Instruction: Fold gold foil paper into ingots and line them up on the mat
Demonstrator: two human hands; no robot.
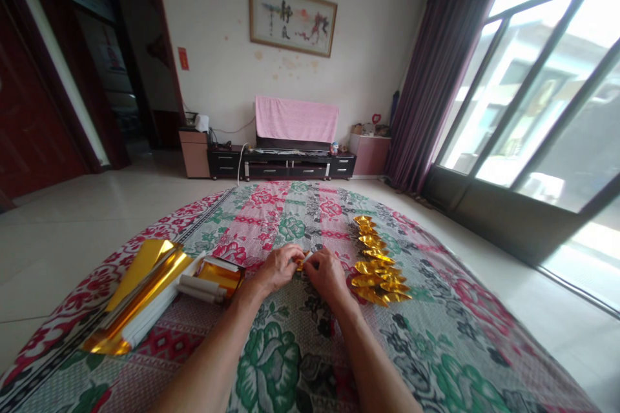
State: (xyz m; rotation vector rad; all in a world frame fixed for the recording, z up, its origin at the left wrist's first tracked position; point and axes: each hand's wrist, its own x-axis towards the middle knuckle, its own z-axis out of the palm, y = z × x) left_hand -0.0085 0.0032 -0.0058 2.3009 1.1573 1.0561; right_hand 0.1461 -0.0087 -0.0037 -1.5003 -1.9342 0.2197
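Observation:
My left hand (278, 268) and my right hand (327, 274) meet at the middle of a floral cloth (290, 355), fingers pinched together on a small piece of gold paper (303, 261) held between them. Just right of my right hand lies a row of several folded gold paper ingots (378, 261), running away from me. To the left of my left hand lies a stack of flat gold foil sheets (140, 293) with a few rolled white-backed sheets (203, 287) beside it.
The cloth covers a round surface whose edge curves off on both sides. Beyond it is tiled floor (87, 219), a low TV cabinet (290, 164) with a pink cloth over the screen, a dark doorway at left and large windows with a curtain (436, 77) at right.

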